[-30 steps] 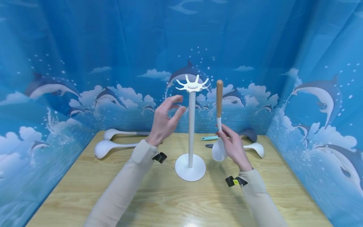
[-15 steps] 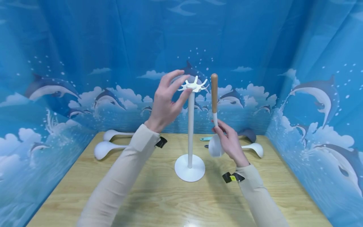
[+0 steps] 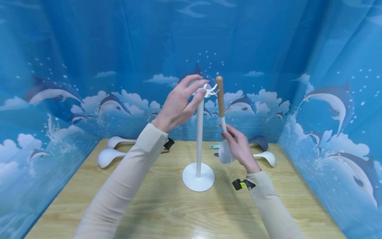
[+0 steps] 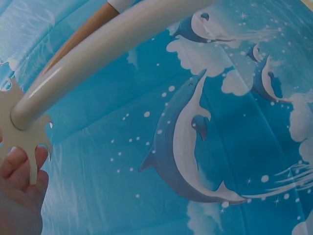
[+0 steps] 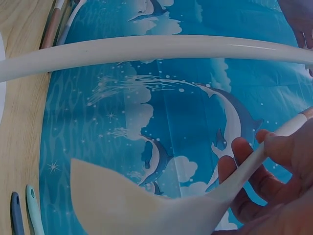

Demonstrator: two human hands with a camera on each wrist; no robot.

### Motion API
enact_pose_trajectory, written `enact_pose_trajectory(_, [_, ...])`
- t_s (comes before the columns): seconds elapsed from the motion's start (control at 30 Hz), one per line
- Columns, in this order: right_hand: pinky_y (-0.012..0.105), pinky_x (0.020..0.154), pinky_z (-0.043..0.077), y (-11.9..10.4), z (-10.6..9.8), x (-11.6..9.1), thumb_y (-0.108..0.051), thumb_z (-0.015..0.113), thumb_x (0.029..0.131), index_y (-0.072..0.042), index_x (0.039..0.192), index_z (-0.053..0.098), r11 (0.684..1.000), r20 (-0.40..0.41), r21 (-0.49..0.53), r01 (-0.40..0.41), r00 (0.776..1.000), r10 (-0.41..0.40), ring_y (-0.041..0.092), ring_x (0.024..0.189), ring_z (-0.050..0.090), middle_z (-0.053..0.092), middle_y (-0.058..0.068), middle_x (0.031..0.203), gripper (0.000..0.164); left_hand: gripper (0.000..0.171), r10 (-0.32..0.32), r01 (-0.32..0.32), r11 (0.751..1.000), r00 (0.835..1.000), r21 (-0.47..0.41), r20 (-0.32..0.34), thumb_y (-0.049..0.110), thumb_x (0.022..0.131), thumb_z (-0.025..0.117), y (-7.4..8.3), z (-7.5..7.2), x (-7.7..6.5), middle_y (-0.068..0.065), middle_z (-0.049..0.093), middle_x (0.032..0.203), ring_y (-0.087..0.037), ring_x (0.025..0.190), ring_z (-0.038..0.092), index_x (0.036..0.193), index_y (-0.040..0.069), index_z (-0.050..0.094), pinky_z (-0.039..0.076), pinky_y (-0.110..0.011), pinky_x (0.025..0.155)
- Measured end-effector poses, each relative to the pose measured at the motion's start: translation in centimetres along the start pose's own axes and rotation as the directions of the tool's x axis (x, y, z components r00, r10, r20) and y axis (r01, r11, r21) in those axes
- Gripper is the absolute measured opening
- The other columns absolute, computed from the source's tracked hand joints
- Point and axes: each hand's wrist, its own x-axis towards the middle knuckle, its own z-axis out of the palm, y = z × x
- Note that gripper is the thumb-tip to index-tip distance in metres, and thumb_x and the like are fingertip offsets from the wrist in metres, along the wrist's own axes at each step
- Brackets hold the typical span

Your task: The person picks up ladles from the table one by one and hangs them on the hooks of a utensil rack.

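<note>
At the bottom of the frame, the bare wood grain of a table (image 3: 179,212) was shown, crossed from the lower left by a pale left sleeve (image 3: 119,186) and from the lower right by a pale right sleeve (image 3: 273,202). A black wrist device (image 3: 238,184) was worn beside the right cuff.

Right of centre, a white utensil (image 3: 223,122) was held nearly upright by the right hand (image 3: 240,148), its wooden handle pointed up and its broad white head turned down. Its shaft was pinched between thumb and fingers, as was seen closely in the right wrist view.

In the centre, a white stand (image 3: 199,136) was set upright on its round base. Its pronged crown was held at the left side by the left hand (image 3: 180,104), the thumb and fingers being curved about it. The wooden handle was placed just right of the crown; whether the two were touching could not be told.

Farther back, two pale ladles (image 3: 108,157) were laid at the left, partly hidden by the left arm. At the right, a white ladle (image 3: 268,157), a dark-headed utensil (image 3: 260,143) and a turquoise handle (image 3: 215,146) were partly covered by the right hand. The background was filled by a blue curtain (image 3: 191,39) printed with dolphins.
</note>
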Motion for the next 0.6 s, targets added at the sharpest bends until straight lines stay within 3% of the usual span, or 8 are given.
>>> enact_pose_trajectory(0.2, [0.056, 0.101, 0.045, -0.32, -0.07, 0.03, -0.028, 0.044, 0.106, -0.021, 0.144, 0.05, 1.0, 0.008, 0.011, 0.007, 1.0, -0.007, 0.036, 0.115, 0.059, 0.063, 0.02, 0.119, 0.039, 0.045, 0.022, -0.022, 1.0, 0.999, 0.004, 0.031, 0.031, 0.106, 0.033, -0.11, -0.38, 0.04, -0.007, 0.046, 0.148, -0.023, 0.135, 0.044, 0.145, 0.016, 0.049, 0.039, -0.043, 0.112])
enact_pose_trajectory(0.6, [0.058, 0.102, 0.045, -0.23, -0.29, -0.12, -0.029, 0.044, 0.106, -0.021, 0.144, 0.051, 1.0, 0.008, -0.01, -0.001, 1.0, 0.001, 0.033, 0.116, 0.06, 0.062, 0.017, 0.125, 0.04, 0.043, 0.018, -0.02, 0.999, 0.999, 0.045, 0.048, 0.032, 0.105, 0.039, 0.5, -0.94, 0.75, -0.008, 0.054, 0.139, -0.023, 0.128, 0.048, 0.14, 0.014, 0.056, 0.044, -0.042, 0.105])
